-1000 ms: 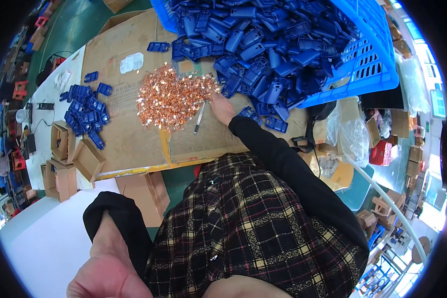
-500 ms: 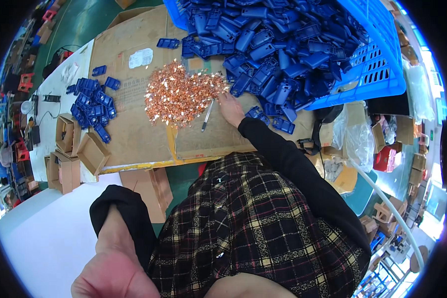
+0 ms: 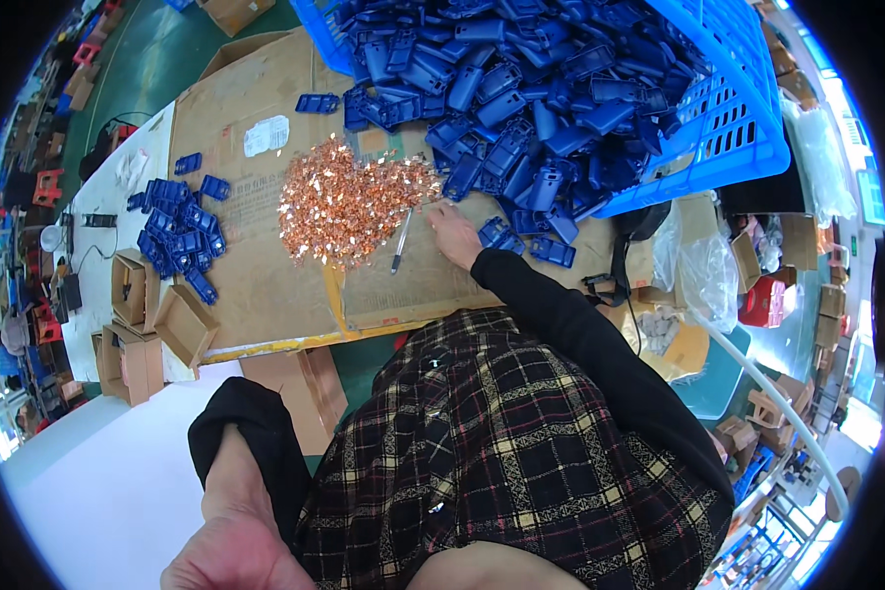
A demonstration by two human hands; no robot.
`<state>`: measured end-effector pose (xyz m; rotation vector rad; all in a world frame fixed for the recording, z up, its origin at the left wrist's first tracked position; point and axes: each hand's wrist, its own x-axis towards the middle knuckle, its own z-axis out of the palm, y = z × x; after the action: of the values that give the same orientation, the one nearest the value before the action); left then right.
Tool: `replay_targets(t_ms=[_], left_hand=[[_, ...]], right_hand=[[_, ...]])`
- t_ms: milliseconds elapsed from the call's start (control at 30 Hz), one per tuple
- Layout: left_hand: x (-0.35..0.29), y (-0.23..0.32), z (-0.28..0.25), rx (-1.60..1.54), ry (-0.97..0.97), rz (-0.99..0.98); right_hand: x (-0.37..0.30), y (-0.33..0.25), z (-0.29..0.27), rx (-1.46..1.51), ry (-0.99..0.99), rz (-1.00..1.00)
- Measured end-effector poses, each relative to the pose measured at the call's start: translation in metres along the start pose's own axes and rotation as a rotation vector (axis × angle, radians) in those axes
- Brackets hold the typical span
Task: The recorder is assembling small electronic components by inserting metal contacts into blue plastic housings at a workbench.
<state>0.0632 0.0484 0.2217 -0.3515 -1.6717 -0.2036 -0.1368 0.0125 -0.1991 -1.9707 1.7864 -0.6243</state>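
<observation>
My right hand [image 3: 455, 236] rests on the cardboard-covered table just off the right edge of a heap of small copper-coloured metal pieces [image 3: 339, 211]. Its fingers are bent and pressed together at the tips; whatever they may hold is too small to name. Left of this hand lies a pen [image 3: 401, 242] with a dark tip, one end at the heap. Blue plastic housings [image 3: 500, 234] lie close on its other side. My left hand [image 3: 236, 556] is raised off the table at the lower left, palm side showing, and its fingers are cut off by the lower edge.
A large blue crate [image 3: 733, 118] tipped toward me spills many blue plastic housings [image 3: 551, 88] at the back right. A smaller group of housings [image 3: 179, 231] lies at the left. Small cardboard boxes [image 3: 185, 323] stand at the left table edge. A black strap [image 3: 619, 275] hangs at the right.
My right hand has drawn back slightly from the edge of the copper heap, toward me. The whole view has shifted a little. My left hand remains raised at the lower left.
</observation>
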Motion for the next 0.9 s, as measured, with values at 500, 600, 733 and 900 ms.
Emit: replay_targets(t_ms=[500, 600, 733, 900], left_hand=[[-0.002, 0.000, 0.025, 0.068, 0.026, -0.205], [-0.003, 0.000, 0.028, 0.012, 0.020, -0.228], [-0.011, -0.010, 0.036, -0.217, 0.101, -0.187], [-0.012, -0.009, 0.043, -0.269, 0.102, -0.184]], right_hand=[[0.002, 0.000, -0.003, 0.098, 0.029, 0.053], [0.003, -0.002, -0.004, 0.137, 0.056, 0.068], [0.003, 0.005, -0.007, 0.101, 0.052, 0.218], [0.002, 0.005, -0.011, 0.016, -0.007, 0.155]])
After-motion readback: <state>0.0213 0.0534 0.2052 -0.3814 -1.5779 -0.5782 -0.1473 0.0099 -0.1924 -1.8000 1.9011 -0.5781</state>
